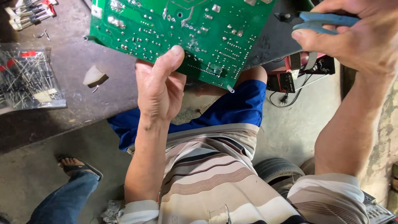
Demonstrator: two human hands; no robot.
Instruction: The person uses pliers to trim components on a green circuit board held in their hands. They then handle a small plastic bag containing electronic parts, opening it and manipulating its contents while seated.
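Green laminate fills the left hand's (159, 89) grip: thumb flat on the solder side of a circuit board (182, 33), the other fingers hidden behind its lower edge, so the board tilts up toward the eyes with its joints exposed. The right hand (356, 35) closes round the blue handles of small cutters (319, 20), whose dark nose sits just beside the board's right edge; whether the nose bites on anything is too small to tell. Holding the board free over the lap, above the blue shorts (232, 110), seems meant to leave the tool hand room to reach any joint.

On the dark tabletop (83, 108) to the left lie a clear bag of wire-legged components (29, 79), a pale scrap (94, 76) and red-tipped clips (31, 12) cut off by the frame. The board's top is cropped too. Behind it a black unit with ribbon cable (306, 68) is half hidden. Another person's sandalled foot (76, 166) stands on the floor.
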